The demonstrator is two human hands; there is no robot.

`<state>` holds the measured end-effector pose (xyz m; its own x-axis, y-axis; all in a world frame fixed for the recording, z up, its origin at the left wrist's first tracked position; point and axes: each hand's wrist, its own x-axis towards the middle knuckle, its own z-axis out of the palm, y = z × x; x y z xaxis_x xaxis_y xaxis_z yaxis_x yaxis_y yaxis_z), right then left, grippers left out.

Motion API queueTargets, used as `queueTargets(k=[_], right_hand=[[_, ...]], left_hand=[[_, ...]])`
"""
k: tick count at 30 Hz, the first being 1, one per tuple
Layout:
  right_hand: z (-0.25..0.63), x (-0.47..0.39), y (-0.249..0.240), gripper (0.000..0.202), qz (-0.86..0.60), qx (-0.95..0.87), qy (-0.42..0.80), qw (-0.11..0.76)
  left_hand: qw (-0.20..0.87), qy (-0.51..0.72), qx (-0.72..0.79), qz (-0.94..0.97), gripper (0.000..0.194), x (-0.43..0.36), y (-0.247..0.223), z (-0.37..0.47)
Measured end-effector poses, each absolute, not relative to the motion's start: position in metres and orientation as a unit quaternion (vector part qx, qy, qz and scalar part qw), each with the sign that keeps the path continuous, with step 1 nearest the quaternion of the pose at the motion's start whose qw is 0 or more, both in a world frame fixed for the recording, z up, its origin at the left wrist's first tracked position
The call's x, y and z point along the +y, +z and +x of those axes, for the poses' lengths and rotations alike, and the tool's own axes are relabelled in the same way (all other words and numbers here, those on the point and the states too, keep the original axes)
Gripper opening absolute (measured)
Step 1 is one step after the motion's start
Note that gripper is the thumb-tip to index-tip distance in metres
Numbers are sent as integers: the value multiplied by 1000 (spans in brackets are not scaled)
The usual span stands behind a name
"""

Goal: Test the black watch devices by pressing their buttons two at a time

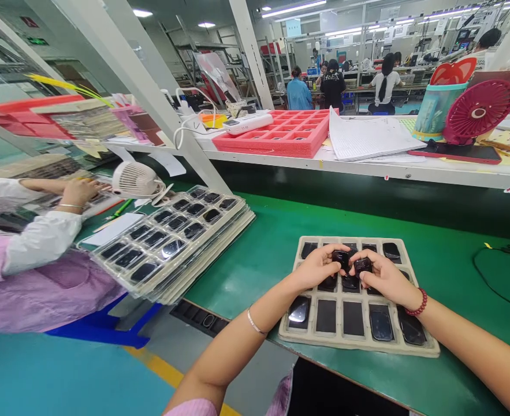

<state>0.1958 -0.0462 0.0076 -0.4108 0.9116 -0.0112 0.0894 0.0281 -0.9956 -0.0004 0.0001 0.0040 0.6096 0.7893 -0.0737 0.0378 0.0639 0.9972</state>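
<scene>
In the head view, the left hand (319, 267) pinched a small black part (340, 258) between its curled fingertips, and the right hand (382, 277) gripped a second black part (363, 266) the same way, the two pieces nearly touching above a beige tray (358, 344) of dark glossy pieces on the green bench (263, 248). A stack of clear trays (172, 242) lay to the left, beside a co-worker's hand (78, 192). No writing on the parts could be read.

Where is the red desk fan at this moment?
In the head view, the red desk fan stands at the far right on the white shelf, beside a teal cup and right of a paper stack.
</scene>
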Motion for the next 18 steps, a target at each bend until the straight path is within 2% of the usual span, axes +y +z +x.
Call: queueTargets(k=[18], right_hand=[[196, -46, 5, 28, -405, -621, 569, 356]], left_hand=[[650, 290, 325, 623, 43, 1, 2, 0]])
